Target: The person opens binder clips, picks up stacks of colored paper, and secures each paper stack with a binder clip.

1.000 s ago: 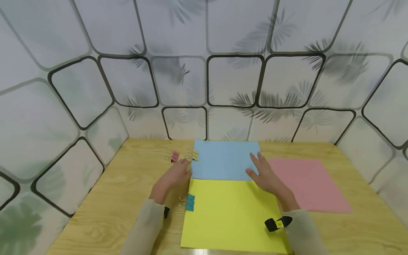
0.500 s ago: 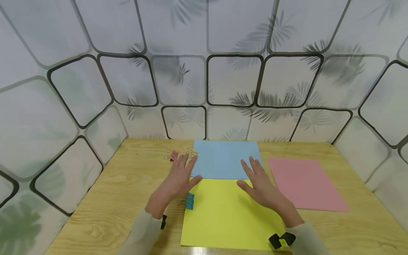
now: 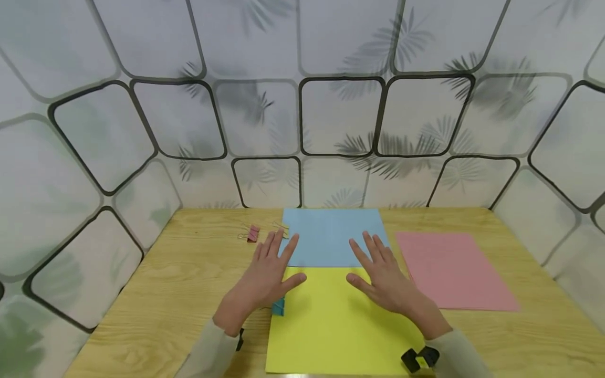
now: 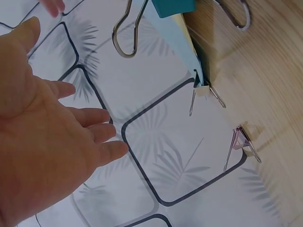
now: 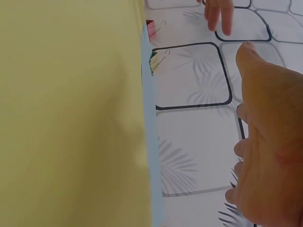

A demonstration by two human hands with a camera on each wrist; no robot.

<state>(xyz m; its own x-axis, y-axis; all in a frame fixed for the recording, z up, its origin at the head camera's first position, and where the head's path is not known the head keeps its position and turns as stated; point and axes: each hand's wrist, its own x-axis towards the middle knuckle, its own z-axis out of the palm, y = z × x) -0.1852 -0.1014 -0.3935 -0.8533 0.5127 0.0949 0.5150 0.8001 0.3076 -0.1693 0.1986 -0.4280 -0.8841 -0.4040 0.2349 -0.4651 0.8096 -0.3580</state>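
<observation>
My left hand (image 3: 264, 275) is held above the left edge of a yellow sheet (image 3: 340, 336), its fingers spread and holding nothing. Level with it, my right hand (image 3: 389, 281) hovers over the yellow sheet's right side, fingers also spread. Beyond the yellow sheet lies a blue sheet (image 3: 331, 236). A teal binder clip (image 3: 278, 306), partly covered by my left hand, grips the yellow sheet's left edge. On the blue sheet's left edge sits a pale yellow binder clip (image 4: 202, 90). The left wrist view shows air between my left palm and the clips.
To the left of the pale yellow clip, a pink binder clip (image 3: 253, 233) stands loose on the wooden table (image 3: 189, 294). A pink sheet (image 3: 454, 273) lies on the right. Patterned cloth walls (image 3: 335, 115) rise behind the table and at both sides.
My left hand has left the blue sheet's left edge near the pale yellow clip, risen and spread its fingers. The right hand has drawn back slightly toward me and left. The sheets stay put.
</observation>
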